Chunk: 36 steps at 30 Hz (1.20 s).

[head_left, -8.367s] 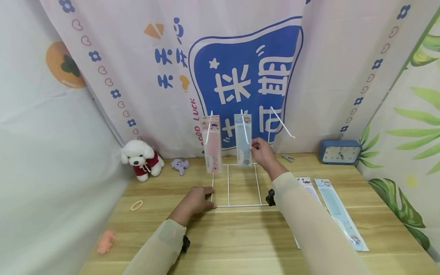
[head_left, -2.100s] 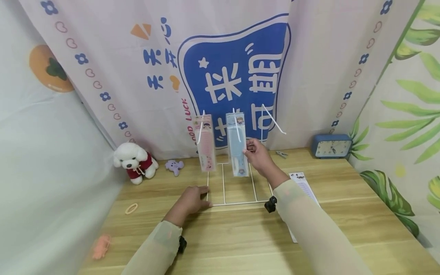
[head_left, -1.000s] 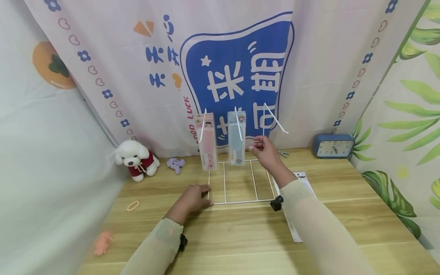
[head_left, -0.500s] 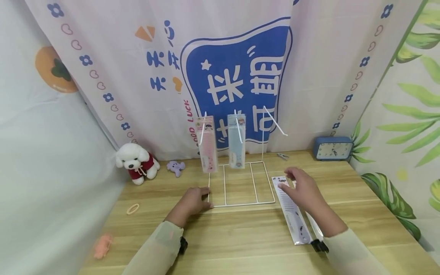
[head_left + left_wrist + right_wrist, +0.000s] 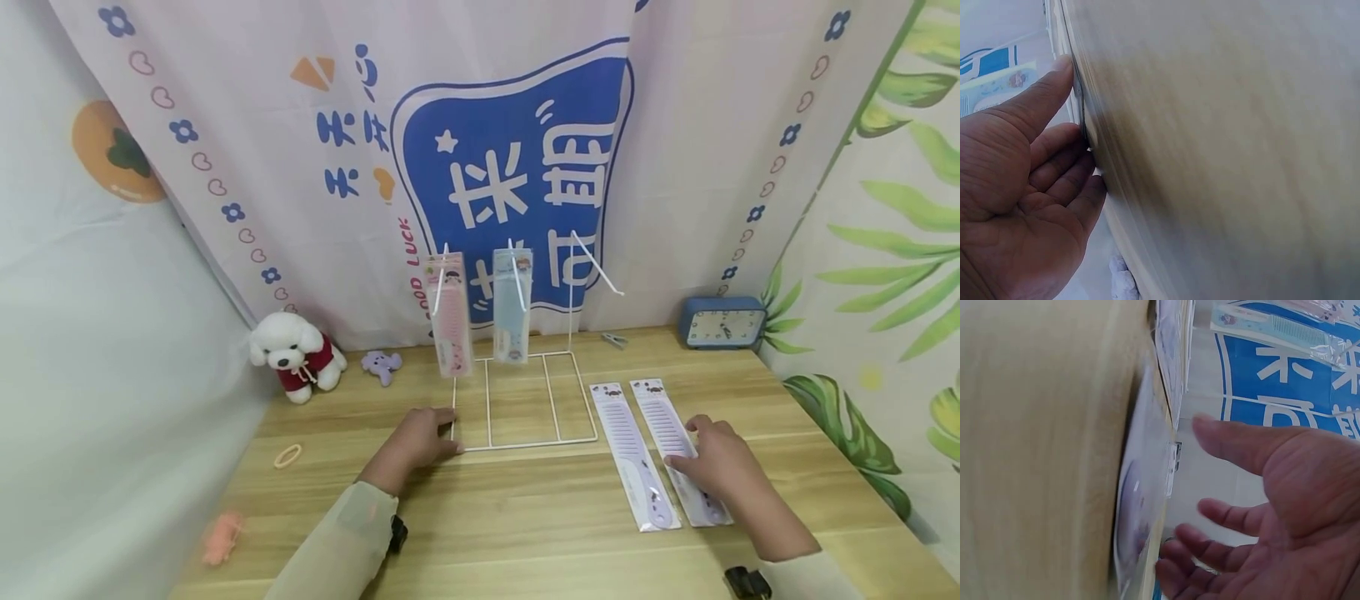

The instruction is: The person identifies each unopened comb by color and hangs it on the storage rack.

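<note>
A white wire rack [image 5: 543,398] stands on the wooden table [image 5: 525,517]. A pink comb pack [image 5: 448,315] hangs on its left hook and a blue comb pack [image 5: 512,307] on the middle one. The right hook [image 5: 597,264] is bare. My left hand [image 5: 424,435] presses flat on the front left corner of the rack's base; in the left wrist view its fingers [image 5: 1060,169] touch the wire. Two purple comb packs lie right of the rack, a left one [image 5: 632,450] and a right one [image 5: 667,421]. My right hand [image 5: 711,457] rests with relaxed fingers [image 5: 1222,515] on the right pack.
A white plush dog [image 5: 296,354] and a small purple toy [image 5: 382,365] sit at the back left. A yellow hair tie [image 5: 287,456] and a pink item [image 5: 225,537] lie near the left edge. A blue clock [image 5: 722,322] and a metal clip [image 5: 613,339] are at the back right.
My right hand let go of the blue comb pack, which stays on the middle hook, and dropped to the table at the right onto a purple pack. The left hand has not moved.
</note>
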Tool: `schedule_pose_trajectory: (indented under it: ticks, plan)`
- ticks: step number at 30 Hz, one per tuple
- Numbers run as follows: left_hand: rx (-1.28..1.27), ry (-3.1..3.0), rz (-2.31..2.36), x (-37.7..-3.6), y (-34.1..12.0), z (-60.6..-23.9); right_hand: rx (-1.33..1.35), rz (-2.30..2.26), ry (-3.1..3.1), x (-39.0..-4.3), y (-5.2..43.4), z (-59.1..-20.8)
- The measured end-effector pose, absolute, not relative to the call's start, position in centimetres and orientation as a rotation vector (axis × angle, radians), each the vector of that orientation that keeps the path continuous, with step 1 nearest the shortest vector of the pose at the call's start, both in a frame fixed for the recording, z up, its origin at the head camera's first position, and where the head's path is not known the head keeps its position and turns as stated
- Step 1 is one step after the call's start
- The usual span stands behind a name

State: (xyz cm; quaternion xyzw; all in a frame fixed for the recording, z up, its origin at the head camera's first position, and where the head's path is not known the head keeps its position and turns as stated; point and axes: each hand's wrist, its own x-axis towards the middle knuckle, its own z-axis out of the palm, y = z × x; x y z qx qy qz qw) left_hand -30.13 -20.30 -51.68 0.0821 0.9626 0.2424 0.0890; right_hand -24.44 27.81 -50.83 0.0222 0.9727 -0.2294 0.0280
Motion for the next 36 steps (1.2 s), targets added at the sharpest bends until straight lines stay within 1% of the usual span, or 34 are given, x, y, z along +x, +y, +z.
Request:
schedule_pose_trajectory:
  ticks: [7,24,31,36]
  plan:
    - [0.226,2.858,0.737,-30.0,-20.3,-51.5,0.157,-0.642,2.903,-24.3,28.0,-50.8]
    - [0.223,2.862,0.727,-30.1,-20.3,-51.7,0.144,-0.690,2.835,-24.8,29.6,-50.9]
    - [0.238,2.871,0.712,-30.2,-20.2,-51.7,-0.004,-0.896,2.973,-25.2,31.0,-50.7]
    - [0.230,2.871,0.711,-30.2,-20.3,-51.7,-0.035,-1.270,2.911,-25.3,31.6,-49.9]
